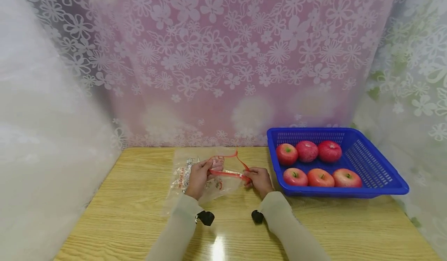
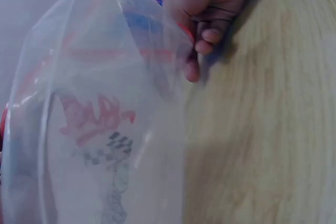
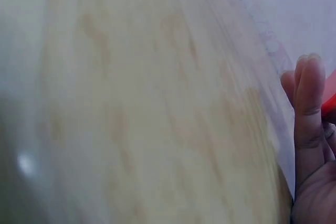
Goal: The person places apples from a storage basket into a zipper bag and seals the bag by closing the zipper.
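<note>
A clear plastic bag (image 1: 195, 181) with red print and a red rim strip (image 1: 227, 173) lies on the wooden table (image 1: 132, 206). My left hand (image 1: 200, 174) grips the strip's left end at the bag's mouth. My right hand (image 1: 257, 178) pinches the strip's right end, and a red loop rises between the hands. In the left wrist view the bag (image 2: 100, 129) fills the frame, and the right hand (image 2: 210, 19) pinches its red edge. The right wrist view shows my fingers (image 3: 308, 103) curled beside a bit of red, over the table (image 3: 131, 103).
A blue plastic basket (image 1: 380, 175) stands at the right of the table, holding several red apples (image 1: 307, 151). Lace curtains hang close behind and on both sides. The table's front edge is near my forearms.
</note>
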`<state>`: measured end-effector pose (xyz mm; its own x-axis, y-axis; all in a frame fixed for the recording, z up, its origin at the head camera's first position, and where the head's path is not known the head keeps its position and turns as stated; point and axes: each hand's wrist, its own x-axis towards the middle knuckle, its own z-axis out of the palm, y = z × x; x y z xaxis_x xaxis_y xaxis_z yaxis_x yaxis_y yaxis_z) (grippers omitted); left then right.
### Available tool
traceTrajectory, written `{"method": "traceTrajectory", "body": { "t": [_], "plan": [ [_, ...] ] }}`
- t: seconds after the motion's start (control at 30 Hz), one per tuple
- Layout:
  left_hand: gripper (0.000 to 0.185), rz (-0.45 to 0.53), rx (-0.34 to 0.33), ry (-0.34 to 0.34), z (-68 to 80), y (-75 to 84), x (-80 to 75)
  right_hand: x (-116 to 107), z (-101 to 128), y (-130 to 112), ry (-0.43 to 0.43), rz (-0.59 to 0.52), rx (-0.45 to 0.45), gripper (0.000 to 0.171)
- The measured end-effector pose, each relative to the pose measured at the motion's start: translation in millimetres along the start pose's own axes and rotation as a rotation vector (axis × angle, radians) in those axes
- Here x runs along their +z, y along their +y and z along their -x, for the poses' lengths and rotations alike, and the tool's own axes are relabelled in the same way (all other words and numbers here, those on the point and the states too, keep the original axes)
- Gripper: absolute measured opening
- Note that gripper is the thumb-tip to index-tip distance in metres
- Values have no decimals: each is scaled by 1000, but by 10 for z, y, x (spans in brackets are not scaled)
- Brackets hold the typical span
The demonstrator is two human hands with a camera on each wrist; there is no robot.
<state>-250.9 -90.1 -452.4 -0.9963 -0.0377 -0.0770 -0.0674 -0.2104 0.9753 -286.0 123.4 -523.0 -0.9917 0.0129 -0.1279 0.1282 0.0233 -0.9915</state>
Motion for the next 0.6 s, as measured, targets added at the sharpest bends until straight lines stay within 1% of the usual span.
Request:
{"method": "traceTrajectory", "body": {
  "t": [0.1, 0.23, 0.33, 0.6],
  "plan": [
    [35, 69, -3, -3, 31, 79, -21, 11, 0, -8, 8, 0, 14, 17],
    [34, 114, 8, -7, 73, 163, -46, 11, 1, -1, 13, -26, 37, 18],
    [32, 99, 18, 8, 105, 218, -62, 9, -4, 10, 11, -27, 46, 21],
    [25, 32, 24, 86, 146, 351, -125, 33, -21, 10, 15, 15, 36, 19]
  ]
}}
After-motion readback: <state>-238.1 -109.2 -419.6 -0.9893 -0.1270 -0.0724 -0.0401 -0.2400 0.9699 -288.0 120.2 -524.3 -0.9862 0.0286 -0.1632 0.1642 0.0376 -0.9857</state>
